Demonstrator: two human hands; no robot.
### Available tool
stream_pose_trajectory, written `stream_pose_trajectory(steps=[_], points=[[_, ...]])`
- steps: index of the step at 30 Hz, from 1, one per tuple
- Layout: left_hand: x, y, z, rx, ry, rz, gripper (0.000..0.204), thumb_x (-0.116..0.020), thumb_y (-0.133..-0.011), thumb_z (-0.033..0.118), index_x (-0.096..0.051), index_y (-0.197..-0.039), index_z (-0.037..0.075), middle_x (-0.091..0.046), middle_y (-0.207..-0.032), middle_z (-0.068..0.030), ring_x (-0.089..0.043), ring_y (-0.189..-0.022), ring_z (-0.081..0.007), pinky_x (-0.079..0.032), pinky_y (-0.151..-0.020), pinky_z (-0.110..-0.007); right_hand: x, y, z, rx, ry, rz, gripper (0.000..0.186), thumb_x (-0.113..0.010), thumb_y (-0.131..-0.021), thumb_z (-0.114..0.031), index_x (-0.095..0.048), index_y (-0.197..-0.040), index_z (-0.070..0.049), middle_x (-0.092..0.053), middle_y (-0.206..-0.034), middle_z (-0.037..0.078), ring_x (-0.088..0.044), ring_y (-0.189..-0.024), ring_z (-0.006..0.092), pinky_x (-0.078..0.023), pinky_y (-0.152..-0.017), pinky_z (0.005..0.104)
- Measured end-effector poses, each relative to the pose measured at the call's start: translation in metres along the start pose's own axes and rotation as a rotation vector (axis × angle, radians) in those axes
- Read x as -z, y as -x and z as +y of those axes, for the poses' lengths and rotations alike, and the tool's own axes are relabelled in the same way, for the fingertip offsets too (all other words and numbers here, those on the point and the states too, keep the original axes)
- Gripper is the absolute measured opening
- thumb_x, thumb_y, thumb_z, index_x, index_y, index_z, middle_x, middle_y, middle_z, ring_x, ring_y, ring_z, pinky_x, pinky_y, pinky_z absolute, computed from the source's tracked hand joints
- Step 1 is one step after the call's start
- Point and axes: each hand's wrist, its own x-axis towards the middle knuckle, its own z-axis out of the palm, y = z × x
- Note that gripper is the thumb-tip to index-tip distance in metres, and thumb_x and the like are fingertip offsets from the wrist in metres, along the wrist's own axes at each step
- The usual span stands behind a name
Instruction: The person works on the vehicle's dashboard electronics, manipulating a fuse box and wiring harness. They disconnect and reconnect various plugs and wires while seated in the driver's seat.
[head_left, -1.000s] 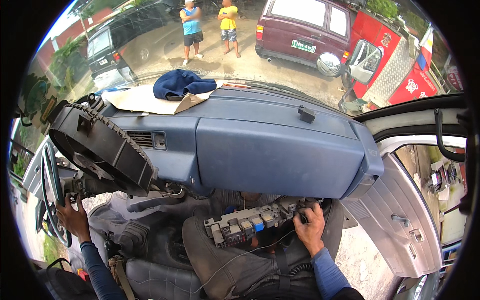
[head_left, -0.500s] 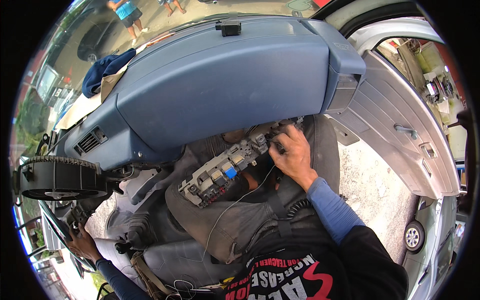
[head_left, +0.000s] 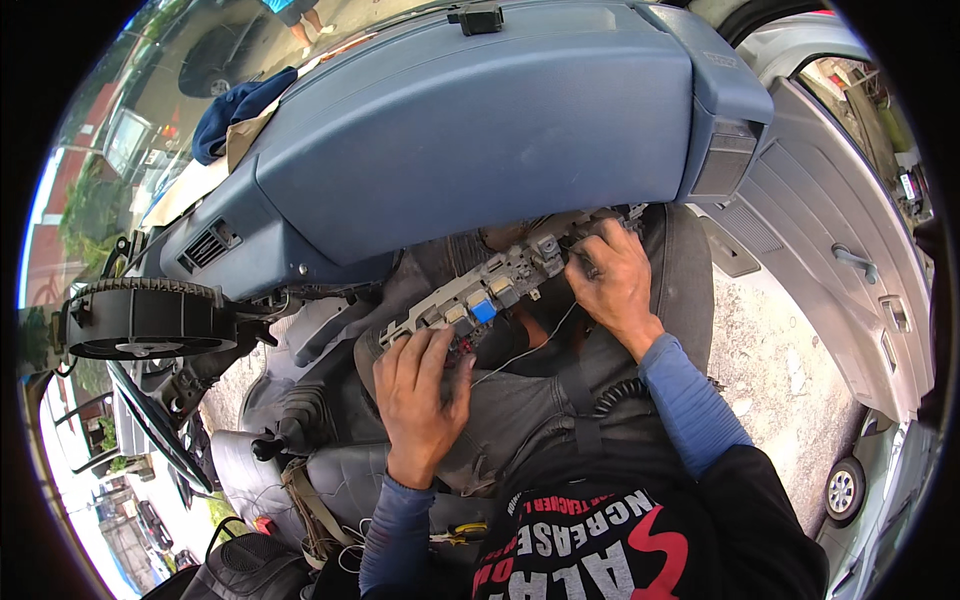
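Note:
A long grey fuse box [head_left: 442, 303] lies slantwise over my lap, its far right end raised toward the dashboard. A blue relay [head_left: 483, 311] stands out among several pale ones on it. My right hand [head_left: 618, 285] is closed round the far right end, with its fingertips partly hidden. At the opposite end, my left hand [head_left: 425, 395] lays its fingers over the box, the thumb at its near edge. Those fingers hide that end's corner. A thin pale wire [head_left: 530, 352] runs below the box toward my right hand.
The blue dashboard [head_left: 470, 140] spans ahead. A black round blower-like part [head_left: 145, 320] is at left, above the gear lever [head_left: 268, 447]. Yellow-handled pliers [head_left: 465, 532] lie by my left forearm. The door [head_left: 830, 240] stands open at right. A person's legs [head_left: 300, 25] show outside.
My left hand has come from the far left, beside the wheel, onto the fuse box's near-left end. My right hand stays at the other end. The whole view has shifted slightly.

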Motion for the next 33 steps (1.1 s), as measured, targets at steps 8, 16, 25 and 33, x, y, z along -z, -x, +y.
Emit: stream_pose_trajectory(steps=[8,16,25,33], points=[[-0.063,-0.031,-0.016,-0.135,0.017,-0.137,0.049,-0.088,-0.080,0.013,-0.073,-0.125,0.002,-0.070,-0.117,-0.0140,-0.067,-0.107,-0.0343,-0.054,-0.094,-0.044,0.002,-0.001,-0.001,-0.002,0.020,-0.033,0.015,-0.081,-0.079,-0.009,-0.068,-0.085,-0.005,-0.061,-0.101,0.011,-0.064,-0.092,0.0330,-0.050,-0.085,0.0447],[-0.060,-0.038,-0.017,-0.158,0.012,-0.176,0.042,-0.089,-0.082,0.016,-0.077,-0.120,0.001,-0.073,-0.115,-0.0145,-0.073,-0.103,-0.0349,-0.058,-0.088,-0.043,0.001,0.003,0.005,0.020,-0.007,0.013,0.017,-0.082,-0.080,-0.011,-0.068,-0.087,-0.005,-0.060,-0.098,0.009,-0.064,-0.090,0.0324,-0.051,-0.081,0.0445],[-0.058,-0.043,-0.015,-0.140,-0.024,-0.178,0.038,-0.090,-0.083,0.016,-0.079,-0.117,0.002,-0.077,-0.108,-0.0139,-0.077,-0.094,-0.0323,-0.061,-0.085,-0.039,-0.003,0.003,0.005,0.018,0.018,-0.019,0.019,-0.083,-0.080,-0.016,-0.080,-0.096,-0.005,-0.066,-0.109,0.007,-0.068,-0.103,0.0255,-0.051,-0.093,0.0406],[-0.055,-0.049,-0.007,-0.063,-0.028,-0.226,0.038,-0.092,-0.081,0.017,-0.081,-0.114,0.002,-0.078,-0.107,-0.0141,-0.078,-0.096,-0.0322,-0.060,-0.086,-0.038,-0.007,0.003,0.008,0.030,0.016,0.009,0.014,-0.075,-0.082,-0.014,-0.080,-0.092,-0.006,-0.070,-0.113,0.008,-0.070,-0.103,0.0269,-0.052,-0.096,0.0412]])
